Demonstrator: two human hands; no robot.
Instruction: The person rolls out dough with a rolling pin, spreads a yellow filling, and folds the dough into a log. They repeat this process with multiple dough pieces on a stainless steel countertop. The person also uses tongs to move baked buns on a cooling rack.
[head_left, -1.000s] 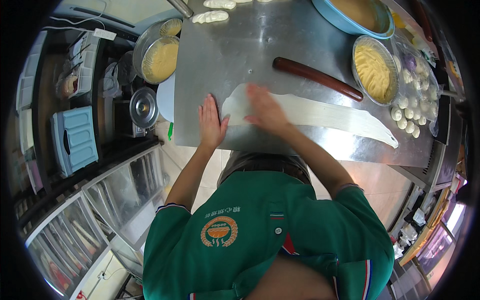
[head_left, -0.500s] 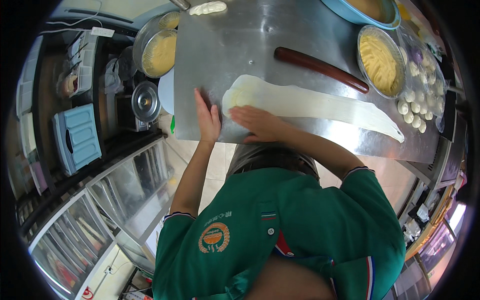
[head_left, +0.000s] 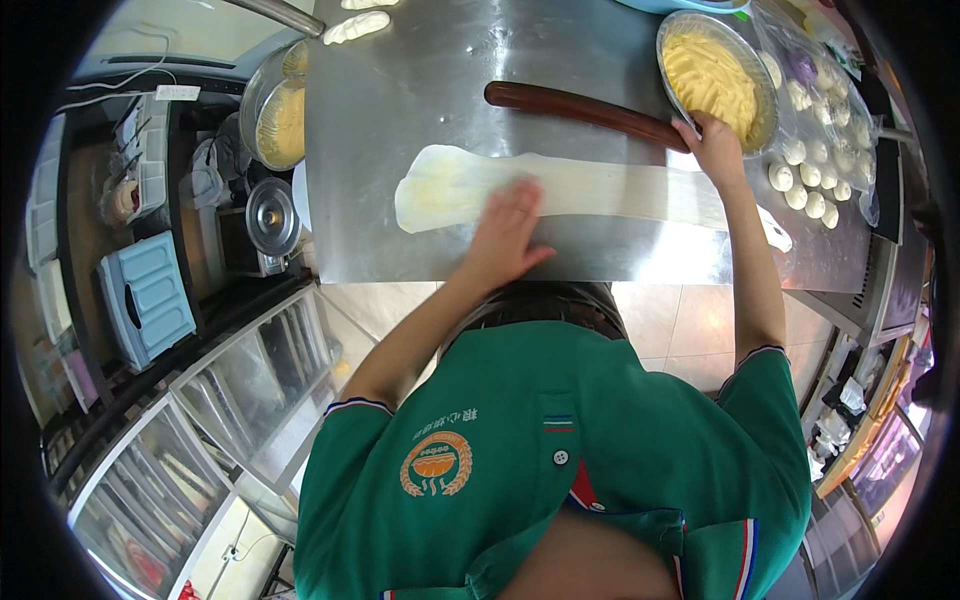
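A long, thin sheet of pale dough [head_left: 600, 190] lies across the metal table, its wide left end tinged yellow. My left hand [head_left: 505, 238] is over the left half of the sheet, thumb spread and fingers stretched out, their tips blurred by motion. At the right, my right hand [head_left: 718, 152] is at the near rim of a round bowl [head_left: 768, 128] of smooth yellow paste [head_left: 708, 80]. Its fingers bend over the rim and the thumb appears on the outside. A dark reddish-brown rolling pin [head_left: 580, 112] lies behind the dough, one end by my right thumb.
Several small white dough balls [head_left: 798, 180] sit to the right of the bowl, some under clear plastic. White dough pieces [head_left: 357, 27] lie at the far left of the table [head_left: 400, 100]. A pot of yellow paste [head_left: 282, 120] and a metal lid [head_left: 271, 217] stand beyond its left edge.
My right hand has left the dough's wide end and reached the bowl. My left hand has moved right from the table's left side onto the dough. The whole view has shifted slightly.
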